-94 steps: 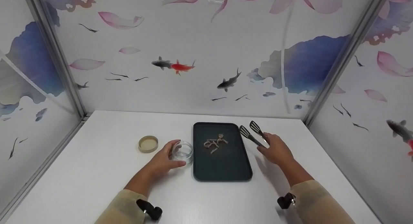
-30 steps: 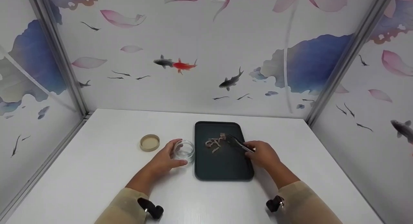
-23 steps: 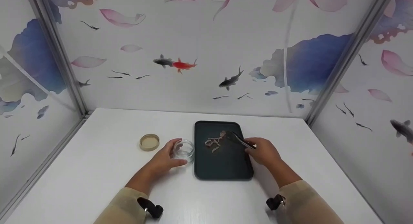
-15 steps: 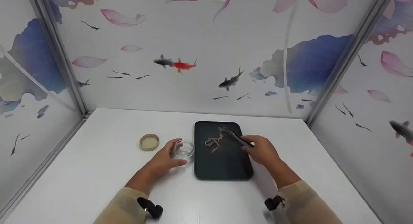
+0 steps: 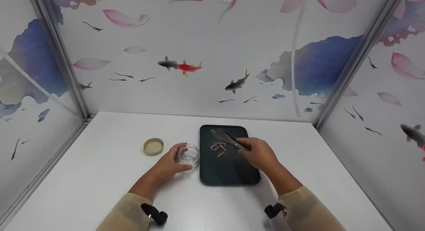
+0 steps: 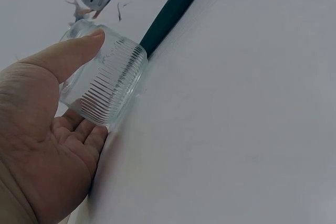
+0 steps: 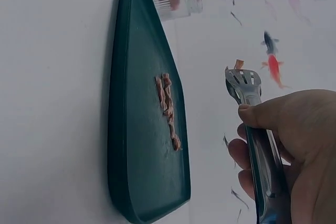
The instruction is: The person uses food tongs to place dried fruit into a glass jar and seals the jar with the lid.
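Note:
My left hand [image 5: 167,165] curls its thumb and fingers round a clear glass jar [image 5: 194,162], which stands mouth up on the table beside the dark green tray [image 5: 229,173]. In the left wrist view the jar's ribbed wall shows under the thumb. My right hand [image 5: 262,154] grips slotted metal tongs [image 5: 229,139], squeezed nearly together and raised above the tray. A small brown strip [image 7: 239,64] sticks out from the tong tips in the right wrist view. Several more brown, twisted dried strips [image 5: 218,147] lie on the tray below.
A tan round lid [image 5: 153,152] lies on the white table [image 5: 99,171] to the left of the jar. White panels printed with fish and petals [image 5: 206,98] enclose the table at the back and both sides.
My right hand came in from the right of the tray, brought the tongs together at the strips, then lifted one and moved left toward the jar. The left hand and jar stay put.

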{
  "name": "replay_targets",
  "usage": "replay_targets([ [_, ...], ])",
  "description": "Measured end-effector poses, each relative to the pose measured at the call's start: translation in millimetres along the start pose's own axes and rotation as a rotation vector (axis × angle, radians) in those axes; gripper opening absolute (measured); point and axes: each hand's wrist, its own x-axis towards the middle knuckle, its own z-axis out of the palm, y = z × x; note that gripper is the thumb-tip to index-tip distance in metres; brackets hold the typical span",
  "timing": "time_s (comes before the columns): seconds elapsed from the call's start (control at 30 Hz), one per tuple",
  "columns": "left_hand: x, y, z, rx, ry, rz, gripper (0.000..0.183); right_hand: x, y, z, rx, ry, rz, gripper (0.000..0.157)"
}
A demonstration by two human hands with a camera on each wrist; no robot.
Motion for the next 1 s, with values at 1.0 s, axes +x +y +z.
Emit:
replay_targets([
  [1.0,-0.9,1.8,-1.8,-0.004,-0.013,0.022,0.093,-17,-59,28.8,0.006,-0.072,-0.149,0.049],
])
